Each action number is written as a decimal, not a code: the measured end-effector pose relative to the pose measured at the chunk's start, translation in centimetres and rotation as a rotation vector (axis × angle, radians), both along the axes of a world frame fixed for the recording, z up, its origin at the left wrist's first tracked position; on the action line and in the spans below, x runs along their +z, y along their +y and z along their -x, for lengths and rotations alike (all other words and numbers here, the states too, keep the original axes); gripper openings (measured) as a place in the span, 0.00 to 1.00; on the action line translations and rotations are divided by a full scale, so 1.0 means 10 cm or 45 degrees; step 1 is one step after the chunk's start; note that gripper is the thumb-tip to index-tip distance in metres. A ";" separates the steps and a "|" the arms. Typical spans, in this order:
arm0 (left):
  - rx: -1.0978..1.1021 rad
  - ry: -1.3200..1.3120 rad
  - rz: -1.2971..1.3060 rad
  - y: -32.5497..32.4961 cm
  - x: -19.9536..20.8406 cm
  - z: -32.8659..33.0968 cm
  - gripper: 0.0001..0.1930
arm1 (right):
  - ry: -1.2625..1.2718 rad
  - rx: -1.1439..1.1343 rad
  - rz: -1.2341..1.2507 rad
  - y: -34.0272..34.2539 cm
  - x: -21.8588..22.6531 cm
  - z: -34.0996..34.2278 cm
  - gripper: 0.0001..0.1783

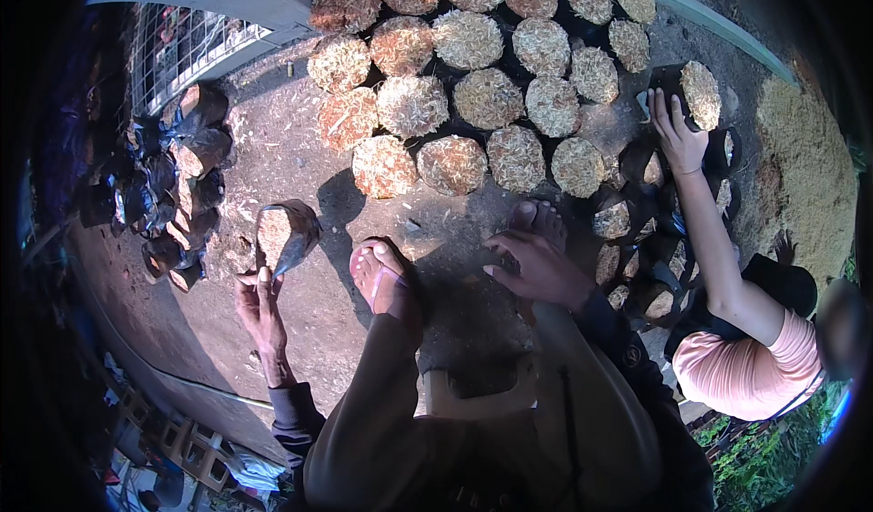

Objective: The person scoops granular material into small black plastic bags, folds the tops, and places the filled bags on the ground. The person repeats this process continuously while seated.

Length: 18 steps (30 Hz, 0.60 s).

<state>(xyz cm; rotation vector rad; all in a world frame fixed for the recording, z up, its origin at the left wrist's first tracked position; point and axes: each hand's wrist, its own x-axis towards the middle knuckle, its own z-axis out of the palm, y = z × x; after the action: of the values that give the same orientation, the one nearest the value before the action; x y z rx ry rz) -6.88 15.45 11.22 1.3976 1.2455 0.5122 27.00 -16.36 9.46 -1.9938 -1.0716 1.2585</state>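
Observation:
My left hand (262,315) pinches the lower edge of a black plastic planting bag (298,236). Brown soil or mulch shows in the bag's mouth, and the bag leans tilted above the ground. In front of my right foot, my right hand (542,271) hangs with its fingers apart and nothing in them. Beyond my feet stand rows of filled bags (452,165), topped with pale shavings. To my left lies a cluster of black bags (194,207) filled with brown material, several tipped on their sides.
At the right a co-worker in a pink shirt (741,371) rests a hand (677,132) against a shavings-topped bag (700,96). More black bags (611,221) stand near that arm. A sawdust pile (800,166) lies at far right; a wire mesh panel (191,53) stands at upper left.

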 end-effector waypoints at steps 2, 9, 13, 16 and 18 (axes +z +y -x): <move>-0.158 0.027 0.148 -0.41 -0.14 -0.23 0.07 | 0.092 -0.044 -0.022 -0.01 -0.16 0.02 0.29; -0.882 -0.009 0.268 -1.16 -0.74 -1.12 0.03 | 0.280 -0.175 0.232 -0.14 -0.39 0.05 0.44; -1.063 0.009 0.134 -1.29 -0.85 -1.45 0.04 | -0.272 -0.076 0.308 -0.28 -0.60 0.04 0.41; -0.975 0.090 0.069 -1.37 -0.86 -1.59 0.05 | -0.024 -0.322 0.214 -0.36 -0.84 0.06 0.36; -0.935 0.131 -0.071 -1.40 -0.85 -1.64 0.07 | 0.153 -0.435 0.152 -0.40 -0.93 0.09 0.32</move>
<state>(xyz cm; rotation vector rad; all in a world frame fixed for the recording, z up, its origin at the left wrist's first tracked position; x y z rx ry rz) 9.47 1.47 2.75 1.8131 0.7134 -0.0361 26.11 -20.35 0.16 -2.0513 -0.5799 1.2592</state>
